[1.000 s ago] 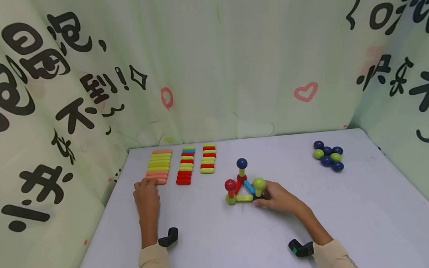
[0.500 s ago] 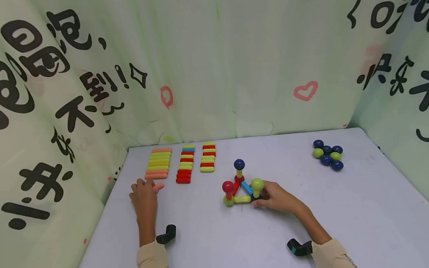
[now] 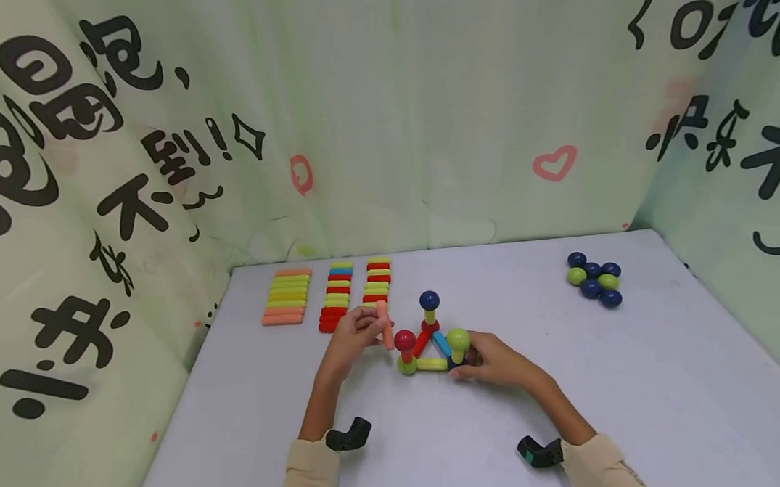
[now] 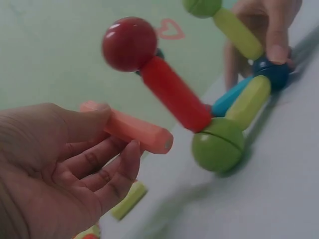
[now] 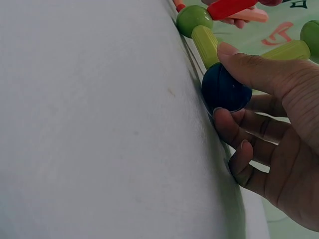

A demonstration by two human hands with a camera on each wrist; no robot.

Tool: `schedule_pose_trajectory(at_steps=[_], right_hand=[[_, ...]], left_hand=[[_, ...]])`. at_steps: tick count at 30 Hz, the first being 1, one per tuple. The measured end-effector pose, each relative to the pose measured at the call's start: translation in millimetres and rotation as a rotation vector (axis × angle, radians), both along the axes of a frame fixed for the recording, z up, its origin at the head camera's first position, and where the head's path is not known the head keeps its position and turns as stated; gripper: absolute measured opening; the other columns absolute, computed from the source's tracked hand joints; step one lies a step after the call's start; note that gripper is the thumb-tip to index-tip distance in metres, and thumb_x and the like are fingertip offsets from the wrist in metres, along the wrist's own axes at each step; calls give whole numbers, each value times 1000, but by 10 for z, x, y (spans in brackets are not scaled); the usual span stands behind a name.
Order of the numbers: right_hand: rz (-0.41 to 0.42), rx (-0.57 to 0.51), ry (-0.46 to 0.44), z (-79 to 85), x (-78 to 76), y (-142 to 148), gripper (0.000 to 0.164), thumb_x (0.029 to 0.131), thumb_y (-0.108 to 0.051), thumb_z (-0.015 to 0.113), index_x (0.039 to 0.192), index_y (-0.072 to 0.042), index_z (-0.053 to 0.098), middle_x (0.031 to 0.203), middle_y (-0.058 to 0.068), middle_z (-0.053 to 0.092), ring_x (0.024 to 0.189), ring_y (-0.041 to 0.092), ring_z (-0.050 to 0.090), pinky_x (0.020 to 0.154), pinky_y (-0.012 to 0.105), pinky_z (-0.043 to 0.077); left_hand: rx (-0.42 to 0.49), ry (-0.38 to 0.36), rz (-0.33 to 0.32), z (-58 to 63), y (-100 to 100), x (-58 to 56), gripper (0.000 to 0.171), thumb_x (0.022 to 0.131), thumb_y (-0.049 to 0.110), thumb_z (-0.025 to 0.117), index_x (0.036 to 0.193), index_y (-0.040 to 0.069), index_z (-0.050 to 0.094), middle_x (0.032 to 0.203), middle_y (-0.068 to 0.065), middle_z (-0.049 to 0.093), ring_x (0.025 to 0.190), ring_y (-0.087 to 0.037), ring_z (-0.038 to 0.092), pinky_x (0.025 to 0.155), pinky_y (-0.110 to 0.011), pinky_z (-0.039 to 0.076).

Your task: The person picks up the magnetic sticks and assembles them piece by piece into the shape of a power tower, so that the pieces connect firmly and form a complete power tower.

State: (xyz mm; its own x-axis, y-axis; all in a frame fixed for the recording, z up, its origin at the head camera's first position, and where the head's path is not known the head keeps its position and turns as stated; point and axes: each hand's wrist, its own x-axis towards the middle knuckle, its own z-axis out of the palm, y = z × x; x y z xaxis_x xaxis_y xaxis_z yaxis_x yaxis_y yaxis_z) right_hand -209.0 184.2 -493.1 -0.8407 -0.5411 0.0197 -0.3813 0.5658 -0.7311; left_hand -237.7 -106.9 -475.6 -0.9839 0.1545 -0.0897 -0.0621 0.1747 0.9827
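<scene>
My left hand (image 3: 356, 336) pinches an orange rod (image 4: 137, 130) between thumb and fingers, just left of a ball-and-rod structure. That structure has a triangular base of a yellow-green rod (image 3: 431, 364), a blue rod (image 3: 441, 344) and a red rod (image 3: 421, 343), joined by balls. Short upright rods at its corners carry a red ball (image 4: 130, 44), a dark blue ball (image 3: 429, 300) and a green ball (image 3: 458, 339). My right hand (image 3: 496, 358) grips the dark blue corner ball (image 5: 225, 88) at the base's right, thumb on top and fingertips beneath in the right wrist view.
Three columns of coloured rods lie at the back left: orange and yellow rods (image 3: 288, 294), then two mixed columns with red rods (image 3: 331, 312). Loose dark blue balls (image 3: 589, 288) and green balls (image 3: 576, 276) cluster at the back right. A printed curtain (image 3: 457, 124) hangs behind the white table (image 3: 631, 378).
My left hand has drawn one orange rod from the left column and carried it right, raised beside the structure. My right hand stays on the corner ball; the structure has shifted slightly left.
</scene>
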Motion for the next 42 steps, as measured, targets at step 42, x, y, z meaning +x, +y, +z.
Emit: schedule_pose_trajectory(at_steps=[42], right_hand=[[27, -8, 25, -29, -1, 16, 34, 87, -27, 74, 108, -6, 57, 76, -4, 51, 67, 6, 47, 57, 21, 42]], left_hand=[[-147, -5, -135, -181, 445, 84, 31, 91, 12, 67, 122, 8, 66, 123, -12, 66, 114, -27, 60, 93, -39, 55]])
